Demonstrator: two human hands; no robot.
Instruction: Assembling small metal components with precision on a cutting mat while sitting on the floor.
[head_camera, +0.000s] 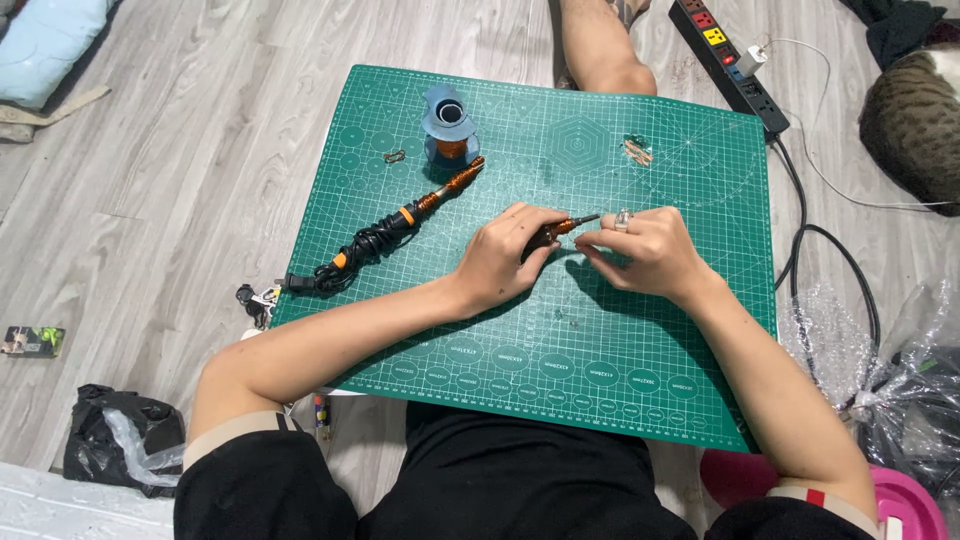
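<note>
- Green cutting mat (420, 330) lies on the floor under my work.
- Soldering iron (395, 222) rests untouched beside the wire spool (449, 125).
- My left hand (500, 260) grips an orange-handled tool (560, 229); right hand (645, 250) pinches its tip at mid-mat.

Green gridded cutting mat (420, 330) lies on the grey wood-plank floor (180, 180). Blue plastic spool of copper wire (449, 125) sits at the mat's 11 o'clock. Orange-and-black soldering iron with coiled cord (385, 232) lies at 9 o'clock of both hands. Left hand (500, 262) and right hand (645, 250) meet mid-mat. Black power strip (728, 62) lies off the mat at 1 o'clock.
</note>
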